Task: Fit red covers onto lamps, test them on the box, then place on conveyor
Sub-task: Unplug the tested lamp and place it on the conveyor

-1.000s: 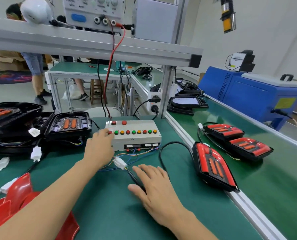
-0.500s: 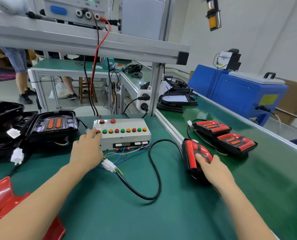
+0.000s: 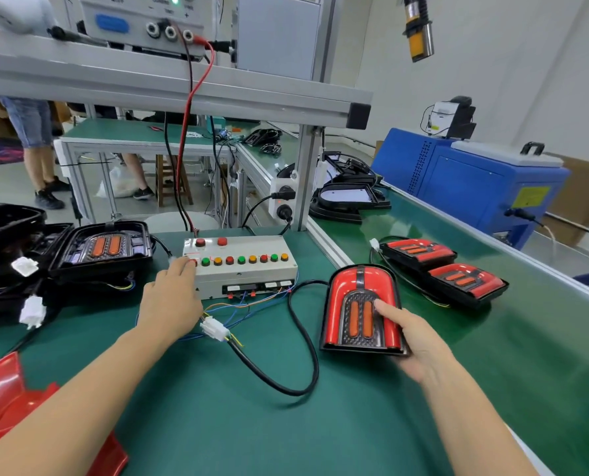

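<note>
A lamp with a red cover (image 3: 356, 304) stands tilted up on the green bench, facing me. My right hand (image 3: 413, 338) grips its right edge, thumb across the front. Its black cable (image 3: 300, 355) loops to a white connector (image 3: 214, 329) wired to the grey test box (image 3: 245, 269). My left hand (image 3: 171, 300) rests at the box's left end, a finger on the leftmost button of the coloured row. Two covered lamps (image 3: 444, 269) lie on the conveyor (image 3: 526, 338). Uncovered black lamps (image 3: 100, 249) sit at left, loose red covers (image 3: 8, 400) at bottom left.
An aluminium frame post (image 3: 305, 180) with a power socket stands behind the box. A power supply (image 3: 142, 22) sits on the shelf above, red and black leads hanging down. A blue machine (image 3: 468, 187) stands beyond the conveyor. A person stands at far left.
My right hand moved from the bench to the lamp at the conveyor edge, gripped it and tipped it upright facing me. My left hand stayed on the box buttons.
</note>
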